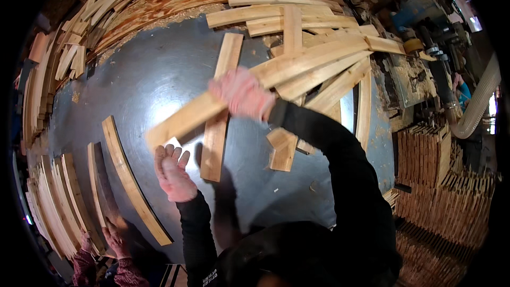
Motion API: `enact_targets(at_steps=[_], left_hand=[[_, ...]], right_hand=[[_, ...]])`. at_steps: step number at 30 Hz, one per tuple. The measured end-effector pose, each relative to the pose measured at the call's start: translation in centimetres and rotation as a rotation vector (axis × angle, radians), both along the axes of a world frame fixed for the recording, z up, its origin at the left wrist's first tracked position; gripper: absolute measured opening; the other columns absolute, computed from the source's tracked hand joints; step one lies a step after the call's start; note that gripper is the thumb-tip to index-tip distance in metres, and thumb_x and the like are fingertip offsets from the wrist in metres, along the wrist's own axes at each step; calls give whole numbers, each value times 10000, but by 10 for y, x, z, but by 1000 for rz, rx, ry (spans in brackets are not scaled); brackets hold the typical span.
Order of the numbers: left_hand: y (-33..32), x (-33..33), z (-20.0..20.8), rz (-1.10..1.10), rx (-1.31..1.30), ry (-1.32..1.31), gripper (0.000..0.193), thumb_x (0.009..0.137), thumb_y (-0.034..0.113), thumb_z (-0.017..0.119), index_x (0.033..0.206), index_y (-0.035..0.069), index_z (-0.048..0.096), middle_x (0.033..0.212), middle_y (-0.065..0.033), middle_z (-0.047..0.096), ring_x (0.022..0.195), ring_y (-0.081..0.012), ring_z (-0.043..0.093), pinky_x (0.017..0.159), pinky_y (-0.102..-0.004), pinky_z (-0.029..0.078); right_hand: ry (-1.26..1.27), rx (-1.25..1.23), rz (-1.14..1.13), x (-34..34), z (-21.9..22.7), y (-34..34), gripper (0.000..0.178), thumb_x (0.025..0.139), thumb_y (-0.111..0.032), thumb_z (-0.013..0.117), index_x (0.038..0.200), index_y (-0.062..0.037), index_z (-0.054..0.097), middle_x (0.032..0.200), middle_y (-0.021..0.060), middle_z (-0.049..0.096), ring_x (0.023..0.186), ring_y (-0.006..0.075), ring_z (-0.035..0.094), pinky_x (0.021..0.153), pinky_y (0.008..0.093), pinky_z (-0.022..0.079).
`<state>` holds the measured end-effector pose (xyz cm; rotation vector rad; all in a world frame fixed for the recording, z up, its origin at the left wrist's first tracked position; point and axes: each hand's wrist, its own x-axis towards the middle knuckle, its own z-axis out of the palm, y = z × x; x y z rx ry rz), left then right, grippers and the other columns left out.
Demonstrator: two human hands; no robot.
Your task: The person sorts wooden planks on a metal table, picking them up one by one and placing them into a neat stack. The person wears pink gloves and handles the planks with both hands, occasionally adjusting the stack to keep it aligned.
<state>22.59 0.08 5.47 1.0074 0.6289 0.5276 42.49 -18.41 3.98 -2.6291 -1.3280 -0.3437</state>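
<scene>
My right hand (243, 94), in a pinkish work glove, is closed over a pale wooden board (186, 121) above the metal table. The board slants down to the left, and the glove hides part of it. Just below its lower left end, my left hand (175, 175) is raised with fingers apart and nothing in it; whether the fingertips touch the board I cannot tell. Under the held board lies another board (214, 146), pointing away from me. To the right, several loose boards (319, 74) overlap in a fanned pile.
A single board (133, 178) lies on the metal table (122, 90) at left. At lower left a co-worker's hands (114, 239) are at a row of boards (58, 202). More boards (114, 0) are heaped at far left. Machinery (425, 37) and stacked wood (441, 180) stand at right.
</scene>
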Motion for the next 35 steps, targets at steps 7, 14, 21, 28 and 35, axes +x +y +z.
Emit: enact_targets(at_steps=[7, 14, 21, 28, 35], left_hand=[[-38, -65, -31, -137, 606, -2, 628, 918, 160, 628, 1460, 35, 337, 1422, -172, 417, 1249, -277, 484, 1048, -439, 419], [-74, -43, -7, -568, 283, 129, 719, 794, 309, 726, 1366, 11, 409, 1272, -177, 549, 1178, -304, 533, 985, -415, 447], [-37, -23, 40, -494, 834, 669, 673, 714, 415, 766, 1144, -50, 540, 993, -209, 681, 927, -324, 676, 822, -408, 522], [-49, 29, -12, -740, 1468, 1022, 989, 648, 521, 818, 1345, -11, 361, 1240, -216, 542, 1129, -349, 562, 919, -486, 465], [-53, 29, -40, -864, 1204, 1085, 1135, 657, 461, 835, 1473, 50, 162, 1337, -246, 439, 1244, -351, 474, 951, -521, 450]], right_hand=[[256, 125, -53, -106, 121, -4, 652, 719, -243, 679, 1287, 13, 485, 1024, 137, 613, 982, 347, 600, 845, 431, 475], [696, 546, 179, -165, 182, 14, 819, 728, -328, 731, 1408, -4, 409, 1110, 216, 578, 962, 334, 603, 842, 469, 484], [675, 14, -648, -187, 56, -91, 532, 863, -504, 605, 1174, -73, 583, 1023, 204, 638, 997, 383, 599, 845, 471, 476], [388, 222, -1144, -218, -39, -74, 1140, 648, -538, 804, 1464, -1, 217, 1450, 261, 301, 1369, 422, 286, 1125, 505, 263], [502, 707, -1139, -217, -33, -85, 1089, 724, -374, 765, 1526, -48, 105, 1523, 288, 195, 1401, 437, 267, 1155, 465, 271]])
